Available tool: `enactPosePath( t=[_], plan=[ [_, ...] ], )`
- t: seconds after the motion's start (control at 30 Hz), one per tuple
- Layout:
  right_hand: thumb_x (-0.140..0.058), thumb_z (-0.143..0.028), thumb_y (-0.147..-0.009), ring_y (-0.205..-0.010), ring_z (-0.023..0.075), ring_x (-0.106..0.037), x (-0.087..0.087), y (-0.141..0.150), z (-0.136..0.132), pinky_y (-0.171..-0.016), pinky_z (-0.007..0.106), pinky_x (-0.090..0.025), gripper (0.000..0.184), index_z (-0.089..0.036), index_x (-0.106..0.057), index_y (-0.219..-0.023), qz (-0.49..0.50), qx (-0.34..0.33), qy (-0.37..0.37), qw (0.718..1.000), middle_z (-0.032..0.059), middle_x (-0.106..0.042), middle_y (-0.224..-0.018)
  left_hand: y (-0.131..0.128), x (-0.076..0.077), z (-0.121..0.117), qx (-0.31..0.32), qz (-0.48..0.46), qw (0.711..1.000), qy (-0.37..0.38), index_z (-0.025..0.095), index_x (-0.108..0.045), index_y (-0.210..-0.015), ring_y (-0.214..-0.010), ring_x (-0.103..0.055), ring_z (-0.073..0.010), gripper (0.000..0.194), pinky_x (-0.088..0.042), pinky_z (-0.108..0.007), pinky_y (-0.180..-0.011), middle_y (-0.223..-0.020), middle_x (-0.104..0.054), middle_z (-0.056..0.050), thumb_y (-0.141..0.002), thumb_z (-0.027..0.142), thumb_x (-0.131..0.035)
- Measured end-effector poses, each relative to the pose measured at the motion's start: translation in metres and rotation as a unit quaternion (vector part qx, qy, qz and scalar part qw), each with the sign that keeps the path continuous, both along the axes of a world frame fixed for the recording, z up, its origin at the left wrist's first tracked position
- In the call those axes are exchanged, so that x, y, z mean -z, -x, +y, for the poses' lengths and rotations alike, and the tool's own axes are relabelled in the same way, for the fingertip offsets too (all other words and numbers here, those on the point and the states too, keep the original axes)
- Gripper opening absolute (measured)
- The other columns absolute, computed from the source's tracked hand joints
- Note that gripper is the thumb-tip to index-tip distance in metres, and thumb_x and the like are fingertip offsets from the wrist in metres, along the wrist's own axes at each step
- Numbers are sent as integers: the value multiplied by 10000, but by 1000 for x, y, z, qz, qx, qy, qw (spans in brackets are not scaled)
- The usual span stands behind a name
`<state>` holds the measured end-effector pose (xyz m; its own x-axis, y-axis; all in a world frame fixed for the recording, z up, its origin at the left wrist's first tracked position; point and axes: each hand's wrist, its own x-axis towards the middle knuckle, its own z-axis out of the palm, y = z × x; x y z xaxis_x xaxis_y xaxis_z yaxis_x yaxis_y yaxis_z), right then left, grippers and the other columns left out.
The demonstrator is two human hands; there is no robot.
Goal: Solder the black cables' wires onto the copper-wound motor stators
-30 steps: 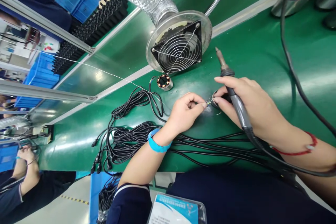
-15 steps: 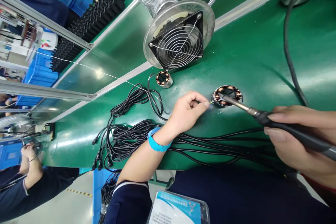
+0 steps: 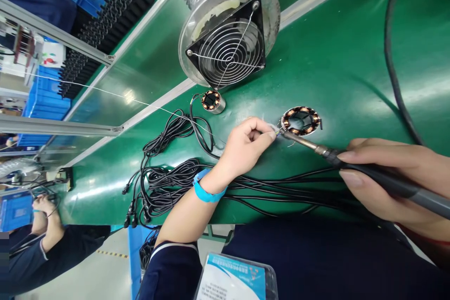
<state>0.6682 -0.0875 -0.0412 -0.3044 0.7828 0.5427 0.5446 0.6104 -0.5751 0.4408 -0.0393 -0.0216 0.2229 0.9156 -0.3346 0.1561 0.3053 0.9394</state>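
My left hand (image 3: 248, 146) is pinched shut on thin wire ends right beside a round motor stator with copper coils (image 3: 301, 120) lying on the green mat (image 3: 344, 70). My right hand (image 3: 383, 183) grips a soldering iron (image 3: 351, 161) like a pen. Its metal tip touches the wire ends at the stator's left edge, next to my left fingertips. A blue band circles my left wrist.
A second, smaller stator (image 3: 212, 101) lies under a fume fan (image 3: 228, 48) on a silver flexible duct. Bundles of black cables (image 3: 168, 183) spread along the mat's near edge. A thin solder wire (image 3: 140, 102) stretches leftward. Another person's hands (image 3: 44, 206) work at the lower left.
My right hand let go of the stator, drew back to the right and swung the iron round so its tip now meets the wires. My left hand stayed pinched.
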Motion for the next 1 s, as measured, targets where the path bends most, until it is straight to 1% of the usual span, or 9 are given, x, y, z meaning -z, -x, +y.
enactPosePath(
  t=[0.17, 0.3, 0.4, 0.53, 0.63, 0.73, 0.8, 0.9, 1.0],
  plan=[
    [-580, -334, -978, -636, 139, -686, 0, -4, -3, -584, 236, -570, 98, -251, -626, -1004, -5, -6, 1, 1000, 38, -713, -832, -1, -3, 0, -6, 11, 1000, 7, 164, -594, -718, -527, -404, -44, 129, -323, -191, -487, -629, -519, 48, -812, 186, -680],
    [-593, -305, -970, -599, 125, -659, -3, -4, -3, -511, 228, -516, 84, -239, -617, -1017, -13, -11, -10, 1000, 38, -700, -820, -1, -5, 0, -9, 18, 1000, 14, 167, -587, -717, -528, -396, -44, 141, -317, -198, -491, -632, -520, 45, -824, 186, -678],
    [-603, -282, -962, -611, 120, -649, -4, -2, -1, -488, 229, -487, 86, -238, -601, -1036, 7, -17, -4, 1000, 33, -666, -811, -2, -5, 0, -7, 22, 1000, 16, 167, -585, -717, -528, -398, -45, 145, -318, -198, -495, -626, -517, 46, -828, 182, -678],
    [-633, -214, -938, -678, 139, -633, -9, 7, 4, -598, 252, -534, 195, -229, -577, -1125, 18, 4, -25, 1000, 35, -632, -802, -2, -6, 0, -8, 18, 1000, 14, 165, -583, -714, -526, -397, -45, 150, -314, -196, -491, -615, -509, 48, -829, 178, -678],
    [-629, -187, -953, -767, 141, -658, -17, 15, 8, -728, 260, -563, 291, -235, -580, -1236, 4, 33, -9, 999, 48, -689, -920, -3, -7, 1, -12, 17, 1000, 17, 163, -583, -712, -516, -391, -43, 153, -309, -195, -482, -608, -507, 52, -827, 171, -683],
    [-594, -250, -999, -908, 138, -709, -27, 22, 12, -809, 230, -567, 345, -253, -564, -1342, -5, 37, 14, 999, 36, -731, -1092, -4, -9, 2, -15, 17, 1000, 20, 161, -581, -706, -503, -385, -42, 157, -301, -196, -474, -595, -498, 56, -828, 151, -679],
    [-523, -337, -1040, -908, 139, -721, -31, 25, 17, -779, 230, -571, 336, -279, -560, -1369, -21, 40, 34, 998, 7, -743, -1094, -4, -10, 2, -17, 22, 999, 21, 160, -578, -703, -496, -377, -40, 162, -296, -195, -473, -586, -491, 60, -829, 138, -676],
    [-459, -402, -1054, -917, 181, -719, -29, 29, 26, -785, 300, -573, 338, -271, -576, -1343, -42, 52, 58, 996, 7, -750, -1050, -4, -10, 1, -18, 30, 999, 23, 160, -578, -706, -487, -370, -36, 162, -295, -192, -476, -566, -477, 68, -833, 122, -672],
    [-504, -364, -1022, -1014, 238, -695, -20, 33, 31, -842, 377, -559, 369, -244, -541, -1370, -46, 44, 54, 997, 38, -735, -1110, -4, -9, 1, -16, 25, 999, 20, 159, -585, -715, -483, -373, -37, 154, -296, -190, -476, -551, -468, 72, -837, 118, -669]
  ],
)
